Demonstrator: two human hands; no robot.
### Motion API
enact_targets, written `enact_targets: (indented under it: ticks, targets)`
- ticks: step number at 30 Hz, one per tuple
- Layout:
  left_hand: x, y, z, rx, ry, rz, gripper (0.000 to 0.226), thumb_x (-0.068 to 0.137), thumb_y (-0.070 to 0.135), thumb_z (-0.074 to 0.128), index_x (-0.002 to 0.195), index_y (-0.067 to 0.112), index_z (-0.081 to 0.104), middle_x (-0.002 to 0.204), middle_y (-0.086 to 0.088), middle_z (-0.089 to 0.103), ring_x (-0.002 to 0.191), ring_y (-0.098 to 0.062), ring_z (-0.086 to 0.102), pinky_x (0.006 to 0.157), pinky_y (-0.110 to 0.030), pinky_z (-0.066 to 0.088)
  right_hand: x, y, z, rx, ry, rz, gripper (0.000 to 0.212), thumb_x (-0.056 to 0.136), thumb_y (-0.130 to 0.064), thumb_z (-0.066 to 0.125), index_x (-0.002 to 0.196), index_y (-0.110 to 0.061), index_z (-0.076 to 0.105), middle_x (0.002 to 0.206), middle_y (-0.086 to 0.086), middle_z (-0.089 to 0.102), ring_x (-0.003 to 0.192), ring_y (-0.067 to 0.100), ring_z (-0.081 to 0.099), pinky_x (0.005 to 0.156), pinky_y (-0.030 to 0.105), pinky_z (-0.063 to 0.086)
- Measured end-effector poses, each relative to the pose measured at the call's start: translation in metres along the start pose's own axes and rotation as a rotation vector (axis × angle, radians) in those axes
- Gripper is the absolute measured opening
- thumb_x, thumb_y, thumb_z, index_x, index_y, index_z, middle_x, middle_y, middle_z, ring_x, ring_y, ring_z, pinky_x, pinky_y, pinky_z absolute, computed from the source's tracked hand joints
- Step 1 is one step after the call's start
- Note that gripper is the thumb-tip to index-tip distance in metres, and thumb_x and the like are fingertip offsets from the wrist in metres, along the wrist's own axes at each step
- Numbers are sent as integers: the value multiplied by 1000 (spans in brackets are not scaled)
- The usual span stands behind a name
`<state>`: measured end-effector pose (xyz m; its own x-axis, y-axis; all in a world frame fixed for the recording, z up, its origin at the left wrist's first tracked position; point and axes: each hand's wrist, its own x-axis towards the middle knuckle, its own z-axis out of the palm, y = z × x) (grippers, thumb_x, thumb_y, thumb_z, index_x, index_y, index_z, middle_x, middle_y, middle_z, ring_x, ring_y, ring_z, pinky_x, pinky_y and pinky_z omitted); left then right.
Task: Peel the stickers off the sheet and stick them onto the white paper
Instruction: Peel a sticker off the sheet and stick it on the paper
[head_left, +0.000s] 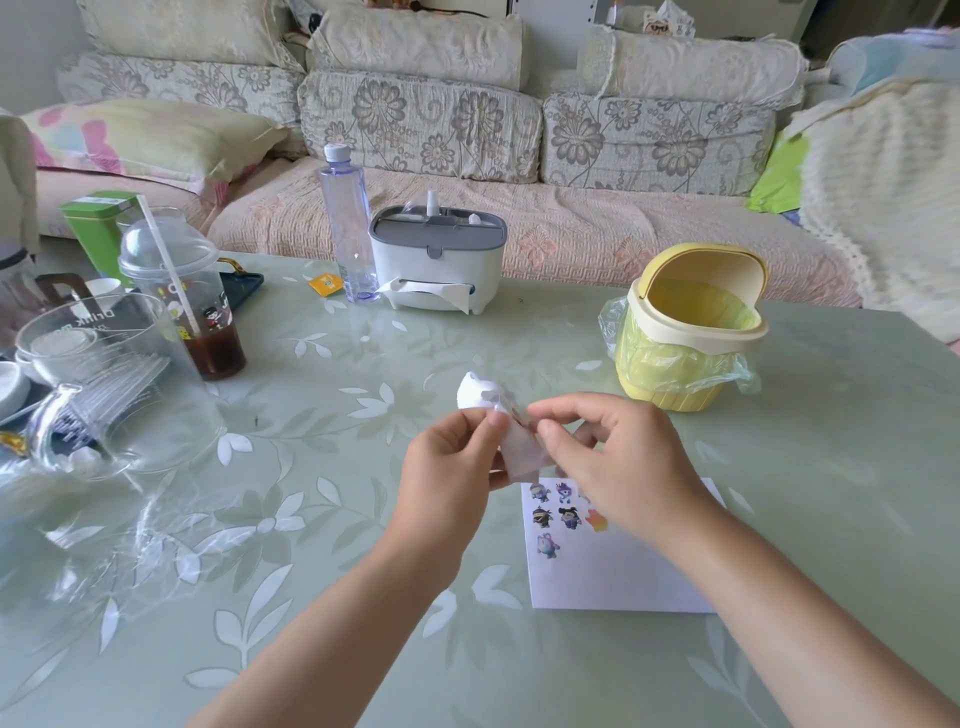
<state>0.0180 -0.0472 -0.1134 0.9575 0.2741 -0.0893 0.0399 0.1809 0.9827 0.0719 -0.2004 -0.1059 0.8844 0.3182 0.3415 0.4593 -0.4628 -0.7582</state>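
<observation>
L hand (452, 467) and R hand (618, 467) are raised over the table (311, 519), about mid-width and nearer its near edge than its far one. Both pinch the sticker sheet (519, 454) btwn them: L thumb and forefinger curl onto its left side, R thumb and forefinger clamp its upper right, and the other R fingers are loosely curled. The sheet is pale, bent and blurred, so can't tell whether a sticker is lifting. A white bulge sits just above the L fingertips — part of the sheet or sth on the table behind, can't tell. The white paper (623, 577) lies flat toward the near-right, under the R hand, w/ its top edge and right side hidden by the R wrist and forearm. Stickers (569, 517) sit in its top left corner — approx. six small cartoon figs, details too small to read. Toward the far right stands a yellow bin (691, 332), lid tipped open, w/ a plastic liner. At the far edge is a tissue box (436, 260), w/ a clear bottle (348, 223) just left of it. At the left edge are a domed cup (182, 296) w/ straw and dark drink, a glass jug (104, 384) and a green tin (98, 228); further clutter is cut off.
</observation>
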Motion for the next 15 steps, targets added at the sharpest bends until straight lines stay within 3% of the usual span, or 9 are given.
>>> enact_targets:
  ticks: [2, 4, 7, 9, 11, 15]
  targets:
    - [3, 3, -4, -34, -38, -21, 23, 103, 18, 53, 93, 3, 68, 79, -7, 75, 71, -18, 73, 65, -22, 57, 3, 2, -5, 33, -28, -26, 23, 87, -18, 75, 98, -39, 77, 81, -10, 71, 66, 20, 66, 57, 17, 47]
    - [5, 4, -7, -74, -64, -42, 21, 102, 20, 54, 93, 8, 68, 78, -3, 74, 70, -15, 71, 68, -24, 58, 3, 2, -7, 17, -44, -106, 25, 85, -14, 79, 97, -36, 79, 93, -15, 69, 68, 19, 66, 58, 18, 47]
    - [5, 5, -11, -202, -151, -128, 27, 101, 26, 55, 102, 3, 69, 90, -11, 73, 80, -18, 69, 78, -29, 60, 0, 2, -3, -54, 24, -216, 17, 84, -18, 80, 99, -26, 80, 87, -15, 67, 59, 16, 58, 60, 32, 52]
    - [5, 5, -13, -254, -234, -134, 36, 93, 31, 64, 109, -1, 69, 99, -15, 71, 90, -21, 66, 90, -34, 58, -2, 3, -1, -113, 83, -277, 14, 84, -25, 78, 98, -25, 80, 83, -16, 65, 57, 14, 55, 56, 34, 51]
    - [4, 3, -14, -247, -287, -105, 30, 84, 23, 75, 106, 4, 73, 101, -14, 73, 92, -21, 67, 91, -32, 55, -3, 1, 0, -129, 123, -295, 13, 83, -29, 77, 96, -25, 80, 80, -15, 65, 57, 11, 55, 55, 33, 51]
    - [5, 3, -13, -322, -252, -146, 18, 95, 6, 60, 109, 3, 71, 108, -19, 72, 93, -21, 67, 86, -26, 57, -3, -3, -1, -115, 131, -299, 15, 87, -29, 70, 98, -26, 79, 84, -15, 65, 61, 11, 59, 59, 33, 53]
